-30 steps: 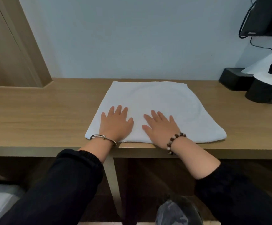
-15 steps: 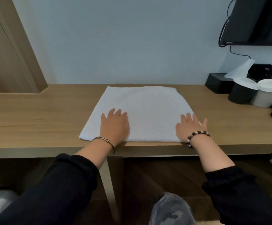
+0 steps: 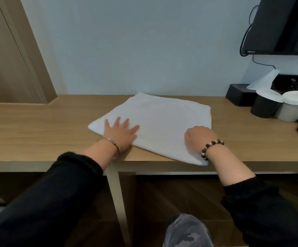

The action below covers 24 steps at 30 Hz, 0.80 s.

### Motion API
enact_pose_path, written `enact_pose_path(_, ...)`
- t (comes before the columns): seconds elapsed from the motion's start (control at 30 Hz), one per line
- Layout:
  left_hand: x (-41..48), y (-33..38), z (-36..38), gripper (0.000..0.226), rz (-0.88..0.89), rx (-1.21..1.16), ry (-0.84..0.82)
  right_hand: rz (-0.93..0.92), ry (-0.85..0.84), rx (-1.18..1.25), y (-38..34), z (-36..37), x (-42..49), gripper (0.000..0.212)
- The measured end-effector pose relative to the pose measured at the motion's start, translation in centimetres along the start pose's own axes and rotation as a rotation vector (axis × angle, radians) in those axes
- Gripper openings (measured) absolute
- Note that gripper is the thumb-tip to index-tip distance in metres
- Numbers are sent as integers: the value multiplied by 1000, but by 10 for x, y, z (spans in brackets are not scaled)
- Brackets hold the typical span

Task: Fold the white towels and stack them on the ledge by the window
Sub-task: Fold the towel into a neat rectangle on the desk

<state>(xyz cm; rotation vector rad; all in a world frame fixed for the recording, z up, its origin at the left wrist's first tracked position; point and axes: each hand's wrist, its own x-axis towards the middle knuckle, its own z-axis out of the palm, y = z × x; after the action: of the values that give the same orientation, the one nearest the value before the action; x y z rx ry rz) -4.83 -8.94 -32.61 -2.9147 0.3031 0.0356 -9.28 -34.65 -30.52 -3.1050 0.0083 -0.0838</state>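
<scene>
Towel (image 3: 162,122): left hand (image 3: 120,135) flat, fingers (image 3: 117,122) spread; right hand (image 3: 200,138) curled at edge, grip unseen. Risk: corner behind it slides off desk (image 3: 37,136).

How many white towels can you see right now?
1. The white towel lies flat on the wooden desk, the left hand pressing its left end and the right hand curled at its right edge. Others may be out of view.

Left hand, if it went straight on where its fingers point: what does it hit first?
Probably the wall: the left hand lies flat on the white towel, with only towel and a strip of desk ahead before it.
</scene>
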Motion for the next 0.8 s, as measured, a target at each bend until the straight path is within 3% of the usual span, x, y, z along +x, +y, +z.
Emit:
enact_pose_path(0.07, 9, -19, -8, 51, -190, 120, 24, -94, 23, 108, -32, -4, -5, 34)
enact_pose_path(0.1, 12, -26, -12, 51, -261, 106, 19, -138, 16, 281, -49, -2, -5, 32)
enact_pose_path(0.17, 16, -32, -20, 52, -324, -28, 0, -198, -21, 658, -76, 2, -3, 29)
enact_pose_path(0.2, 16, -30, -23, 51, -314, -92, -1, -198, -12, 734, -82, 6, 2, 30)
enact_pose_path(0.3, 9, -8, -30, 48, -163, -185, 12, -119, 40, 546, -67, 19, 20, 39)
enact_pose_path(0.4, -8, 22, -18, 53, -8, -259, -30, -104, -62, 186, -44, 34, 34, 46)
enact_pose_path(0.5, -18, 32, 5, 55, 23, -265, -91, -121, -117, 119, -29, 42, 40, 50)
enact_pose_path(0.6, -18, 28, 17, 53, 34, -250, -4, -104, -120, 73, -10, 44, 44, 53)
enact_pose_path(0.7, -15, 28, 20, 53, 52, -246, 29, -59, -108, 133, 10, 37, 44, 51)
enact_pose_path(0.8, -9, 22, 20, 52, 90, -252, 34, 56, -34, 485, 26, 25, 42, 45)
